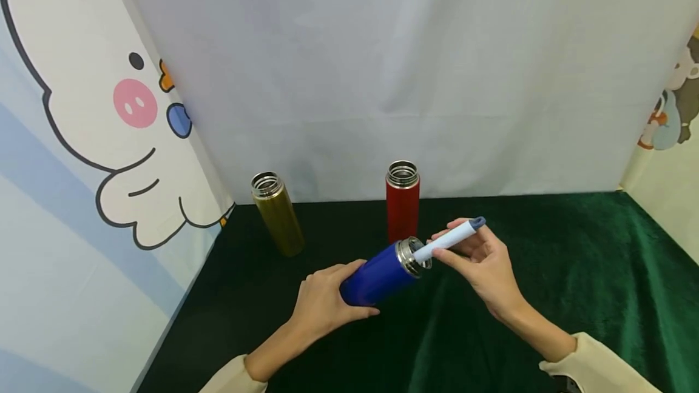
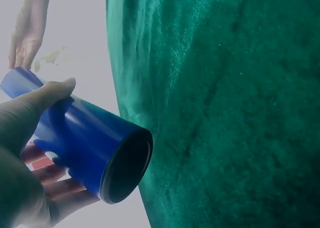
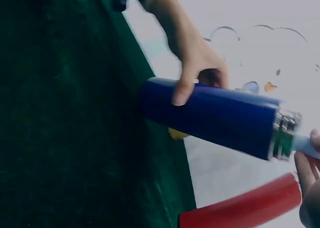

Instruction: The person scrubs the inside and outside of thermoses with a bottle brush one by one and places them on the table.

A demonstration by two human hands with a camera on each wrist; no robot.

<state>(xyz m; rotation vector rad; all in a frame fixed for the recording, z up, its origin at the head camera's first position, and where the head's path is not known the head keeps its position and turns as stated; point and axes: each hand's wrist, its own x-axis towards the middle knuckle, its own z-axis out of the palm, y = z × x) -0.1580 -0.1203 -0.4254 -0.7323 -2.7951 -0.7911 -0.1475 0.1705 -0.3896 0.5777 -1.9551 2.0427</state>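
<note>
My left hand grips a blue thermos bottle round its lower body and holds it tilted above the table, its open steel mouth toward the right. The right hand pinches a light blue stick-like handle with a dark blue end, which looks like a bottle brush handle. Its far part goes into the bottle's mouth, so whatever sits at that end is hidden. In the left wrist view the dark base of the blue bottle faces the camera, with the thumb on top and fingers beneath.
A red bottle without a lid stands behind the blue one. Farther left stands an olive-yellow bottle, also lidless. Dark green cloth covers the table, and a pale curtain hangs along the back edge.
</note>
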